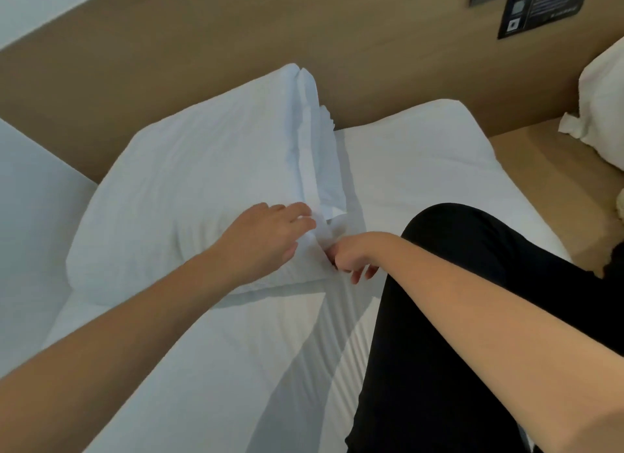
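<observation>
While left hand presses the pillow, right hand pinches its edge.

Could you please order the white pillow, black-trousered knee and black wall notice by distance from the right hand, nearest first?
1. White fabric pillow, touching the right hand.
2. Black-trousered knee, just right.
3. Black rectangular wall notice, far upper right.

right hand fingertips behind pillowcase; notice blurred
</observation>
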`<state>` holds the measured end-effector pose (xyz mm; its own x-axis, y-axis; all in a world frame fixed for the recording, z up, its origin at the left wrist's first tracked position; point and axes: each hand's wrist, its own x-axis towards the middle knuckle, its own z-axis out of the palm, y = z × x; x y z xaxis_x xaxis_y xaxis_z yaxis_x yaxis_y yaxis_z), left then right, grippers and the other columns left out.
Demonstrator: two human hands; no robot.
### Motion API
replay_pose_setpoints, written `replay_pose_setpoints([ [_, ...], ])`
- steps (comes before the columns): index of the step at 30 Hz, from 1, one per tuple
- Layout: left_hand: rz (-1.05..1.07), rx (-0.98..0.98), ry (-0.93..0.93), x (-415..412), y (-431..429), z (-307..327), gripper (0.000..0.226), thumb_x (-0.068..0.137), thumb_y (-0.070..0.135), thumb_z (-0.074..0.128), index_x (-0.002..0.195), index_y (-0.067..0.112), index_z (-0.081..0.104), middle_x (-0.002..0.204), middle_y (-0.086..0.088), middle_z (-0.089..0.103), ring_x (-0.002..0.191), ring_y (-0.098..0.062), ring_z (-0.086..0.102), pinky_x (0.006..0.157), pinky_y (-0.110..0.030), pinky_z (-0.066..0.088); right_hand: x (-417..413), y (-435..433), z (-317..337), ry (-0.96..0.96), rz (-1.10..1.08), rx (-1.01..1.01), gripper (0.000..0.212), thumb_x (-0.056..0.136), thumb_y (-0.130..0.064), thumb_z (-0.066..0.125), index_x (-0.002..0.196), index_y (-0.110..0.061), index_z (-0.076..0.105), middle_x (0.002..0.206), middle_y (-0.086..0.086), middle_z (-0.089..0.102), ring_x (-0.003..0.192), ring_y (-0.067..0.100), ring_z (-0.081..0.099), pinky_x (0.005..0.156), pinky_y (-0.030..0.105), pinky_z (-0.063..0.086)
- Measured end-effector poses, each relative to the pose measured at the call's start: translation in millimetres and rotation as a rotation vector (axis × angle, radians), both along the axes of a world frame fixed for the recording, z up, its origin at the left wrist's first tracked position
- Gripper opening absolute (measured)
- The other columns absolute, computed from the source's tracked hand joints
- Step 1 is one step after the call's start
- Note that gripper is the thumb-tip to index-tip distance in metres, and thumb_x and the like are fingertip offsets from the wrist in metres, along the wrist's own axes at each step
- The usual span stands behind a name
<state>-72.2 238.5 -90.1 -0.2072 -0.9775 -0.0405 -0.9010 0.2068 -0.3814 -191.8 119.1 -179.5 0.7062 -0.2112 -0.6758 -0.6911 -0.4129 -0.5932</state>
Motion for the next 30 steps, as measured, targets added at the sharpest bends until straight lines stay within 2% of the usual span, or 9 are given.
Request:
replay_pose_setpoints([
  [3,0.051,0.361,-0.279,-21.3,-20.5,8.6,0.025,0.096,0.021,0.051,0.120,0.017,0.053,0.116,0.000,0.054,0.081,-0.026,0.062,0.056,-0.033,0.032,1.3,2.5,-6.7,0.005,0.033,-0.009,0.062,0.094,0.000,0.037,0.152,-0.021,0.029,0.143,0.006,0.042,0.107,0.020,0.057,0.085,0.036,0.054],
  [6,0.113,0.437,-0.477,-38.5,-42.6,8.5,0.017,0.097,0.016,0.047,0.114,0.013,0.051,0.107,0.000,0.055,0.073,-0.023,0.054,0.051,-0.031,0.027,-4.3,0.0,-11.1,-0.013,0.072,-0.009,0.067,0.095,0.006,0.041,0.154,-0.022,0.024,0.152,0.006,0.031,0.120,0.025,0.050,0.096,0.042,0.052],
  [11,0.208,0.578,-0.490,-40.4,-60.2,5.6,0.013,0.097,0.021,0.052,0.105,0.011,0.055,0.111,-0.004,0.056,0.087,-0.024,0.058,0.062,-0.032,0.035,-6.8,-6.7,-17.6,-0.029,0.043,0.015,0.070,0.092,0.009,0.030,0.154,-0.022,0.024,0.155,0.010,0.027,0.100,0.020,0.068,0.076,0.037,0.055],
  [14,0.194,0.575,-0.402,-36.1,-55.4,11.6,0.016,0.099,0.027,0.051,0.108,0.015,0.056,0.110,-0.003,0.052,0.082,-0.023,0.053,0.065,-0.032,0.034,-0.7,-13.3,-23.9,-0.031,-0.066,0.075,0.060,0.091,0.002,0.027,0.149,-0.013,0.033,0.148,0.010,0.040,0.073,0.015,0.069,0.060,0.029,0.048],
  [19,0.217,0.509,-0.190,-23.6,-48.2,14.0,0.013,0.096,0.032,0.056,0.090,0.021,0.053,0.101,0.005,0.049,0.076,-0.018,0.044,0.064,-0.030,0.030,4.7,-18.3,-27.9,-0.023,-0.206,0.118,0.040,0.100,-0.013,0.044,0.140,-0.010,0.047,0.141,0.006,0.044,0.061,0.014,0.067,0.060,0.027,0.049],
  [23,0.220,0.461,0.037,-12.8,-46.5,10.6,0.024,0.090,0.031,0.064,0.075,0.026,0.047,0.091,0.012,0.050,0.077,-0.012,0.051,0.065,-0.025,0.036,-2.6,-15.7,-17.5,-0.008,-0.237,0.142,0.040,0.099,-0.007,0.048,0.139,-0.004,0.048,0.096,-0.004,0.050,0.058,0.016,0.064,0.042,0.018,0.046],
  [26,0.211,0.378,0.269,-7.4,-40.7,11.0,0.023,0.087,0.023,0.067,0.070,0.030,0.052,0.083,0.013,0.054,0.068,-0.002,0.052,0.063,-0.020,0.041,-10.7,-13.1,-5.6,-0.042,-0.231,0.166,0.031,0.100,-0.009,0.050,0.130,-0.004,0.058,0.125,-0.001,0.062,0.060,0.014,0.059,0.031,0.012,0.038],
  [29,0.195,0.054,0.528,0.1,-21.3,9.0,0.002,0.087,0.026,0.061,0.087,0.026,0.063,0.084,0.013,0.057,0.071,-0.004,0.058,0.067,-0.033,0.052,-10.5,-11.1,-1.5,-0.106,-0.200,0.071,0.026,0.096,-0.007,0.050,0.112,-0.010,0.071,0.116,-0.002,0.070,0.067,0.013,0.062,0.054,0.017,0.051],
  [30,0.212,-0.098,0.562,4.8,-12.1,6.1,0.011,0.088,0.029,0.057,0.095,0.024,0.064,0.091,0.013,0.057,0.076,-0.005,0.059,0.070,-0.034,0.054,-9.3,-9.7,-2.6,-0.145,-0.203,-0.020,0.028,0.092,-0.005,0.049,0.103,-0.013,0.074,0.109,-0.002,0.073,0.073,0.015,0.064,0.068,0.023,0.054],
])
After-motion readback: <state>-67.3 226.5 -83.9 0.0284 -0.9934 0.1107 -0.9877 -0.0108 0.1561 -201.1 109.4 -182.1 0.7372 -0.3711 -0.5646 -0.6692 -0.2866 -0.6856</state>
